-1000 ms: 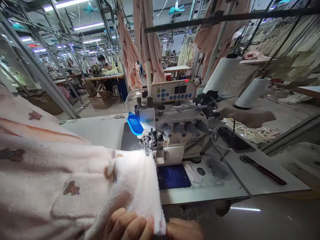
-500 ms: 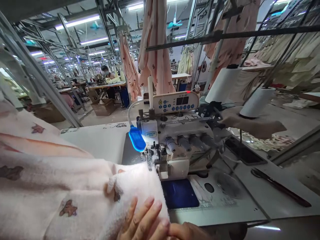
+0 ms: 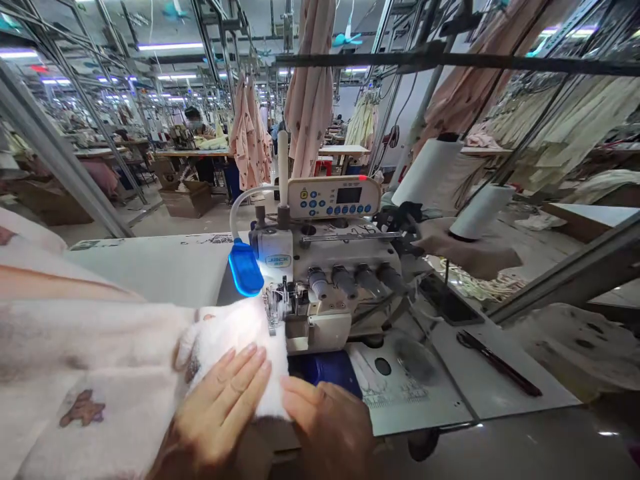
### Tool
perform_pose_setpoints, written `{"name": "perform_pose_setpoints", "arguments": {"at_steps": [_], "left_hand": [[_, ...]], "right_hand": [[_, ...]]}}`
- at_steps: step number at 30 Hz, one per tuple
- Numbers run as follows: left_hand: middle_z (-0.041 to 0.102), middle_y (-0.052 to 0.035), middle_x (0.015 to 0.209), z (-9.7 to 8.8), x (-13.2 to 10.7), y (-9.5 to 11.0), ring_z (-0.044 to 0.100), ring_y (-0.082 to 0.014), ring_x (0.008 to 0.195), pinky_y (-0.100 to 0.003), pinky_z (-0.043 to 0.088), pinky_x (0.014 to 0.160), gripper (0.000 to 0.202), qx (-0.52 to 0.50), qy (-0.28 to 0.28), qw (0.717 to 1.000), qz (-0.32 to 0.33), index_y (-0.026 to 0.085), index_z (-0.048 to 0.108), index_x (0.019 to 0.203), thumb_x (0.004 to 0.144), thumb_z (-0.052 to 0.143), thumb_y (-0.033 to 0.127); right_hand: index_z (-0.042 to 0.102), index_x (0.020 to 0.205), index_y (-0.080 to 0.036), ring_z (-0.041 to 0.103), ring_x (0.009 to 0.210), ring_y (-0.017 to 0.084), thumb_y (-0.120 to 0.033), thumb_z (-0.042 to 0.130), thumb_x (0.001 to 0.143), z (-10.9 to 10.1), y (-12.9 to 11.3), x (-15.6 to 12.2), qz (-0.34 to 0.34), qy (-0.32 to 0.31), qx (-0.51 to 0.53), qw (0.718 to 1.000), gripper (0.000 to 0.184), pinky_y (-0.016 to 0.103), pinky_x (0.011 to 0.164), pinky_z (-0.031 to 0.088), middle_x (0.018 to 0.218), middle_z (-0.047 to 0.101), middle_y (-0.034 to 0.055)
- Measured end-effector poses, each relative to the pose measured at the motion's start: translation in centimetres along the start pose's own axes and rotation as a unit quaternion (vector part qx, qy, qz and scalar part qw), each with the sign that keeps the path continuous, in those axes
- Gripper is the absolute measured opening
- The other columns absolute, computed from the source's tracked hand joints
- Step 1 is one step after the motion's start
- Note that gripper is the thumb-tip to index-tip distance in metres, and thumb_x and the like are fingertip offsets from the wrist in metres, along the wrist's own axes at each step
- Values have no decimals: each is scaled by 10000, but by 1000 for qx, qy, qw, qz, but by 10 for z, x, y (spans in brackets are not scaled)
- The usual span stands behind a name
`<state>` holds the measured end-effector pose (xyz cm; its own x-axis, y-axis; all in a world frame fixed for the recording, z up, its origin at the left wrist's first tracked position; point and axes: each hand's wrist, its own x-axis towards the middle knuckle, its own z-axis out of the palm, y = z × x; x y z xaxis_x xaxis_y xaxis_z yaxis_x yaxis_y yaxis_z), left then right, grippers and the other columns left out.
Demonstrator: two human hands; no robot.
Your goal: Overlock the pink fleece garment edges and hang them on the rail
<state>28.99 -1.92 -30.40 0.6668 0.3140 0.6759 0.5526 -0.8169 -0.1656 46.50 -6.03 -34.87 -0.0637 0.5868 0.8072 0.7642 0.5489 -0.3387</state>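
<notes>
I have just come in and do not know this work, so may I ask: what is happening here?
A person is handling pale, fluffy cloth at a sewing machine. The left hand lies flat on the cloth, fingers pointing toward the machine. The right hand is at the cloth's right edge; whether it pinches it is hard to tell. The cloth reaches the presser foot, and both hands are on the near side of that foot.

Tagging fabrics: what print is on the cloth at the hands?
Brown, bear-like figures on pale pink cloth; head view.
</notes>
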Motion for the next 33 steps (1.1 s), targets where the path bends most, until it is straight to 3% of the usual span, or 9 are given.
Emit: {"name": "perform_pose_setpoints", "arguments": {"at_steps": [7,14,21,28,33], "left_hand": [[532,-119,1284,0,2,-3,410,-215,1265,-372,399,1030,466,34,-49,998,-31,91,417,1307,861,306,16],[406,-126,1394,-6,0,-10,353,-227,1303,-392,418,1022,540,52,-146,988,-21,95,355,1353,816,325,39],[559,-85,1261,-3,19,-22,534,-173,1152,-313,491,933,448,106,-113,988,-8,132,541,1208,829,309,76],[551,-109,1267,10,26,-43,552,-186,1129,-315,506,906,450,105,-130,986,3,113,493,1245,827,328,82],[625,-80,1109,11,50,-52,615,-197,1001,-303,529,820,409,54,-175,982,-41,102,533,1137,805,295,86]], "right_hand": [[578,965,-159,621,773,115,-174,386,966,-2,8,19,-35,22,11,999,193,253,708,441,969,677,28],[580,956,-150,632,759,124,-160,405,943,-2,15,25,-58,15,2,998,176,247,665,469,947,680,46],[585,984,-129,620,779,149,-125,409,927,4,26,35,-62,-3,-10,998,186,264,691,489,965,668,60],[604,873,-143,602,747,175,-107,370,924,10,23,55,-8,-21,-55,998,243,280,672,468,845,657,58],[552,870,-162,599,700,149,-185,365,952,17,13,33,37,41,-77,996,206,245,629,445,775,627,39]]}}
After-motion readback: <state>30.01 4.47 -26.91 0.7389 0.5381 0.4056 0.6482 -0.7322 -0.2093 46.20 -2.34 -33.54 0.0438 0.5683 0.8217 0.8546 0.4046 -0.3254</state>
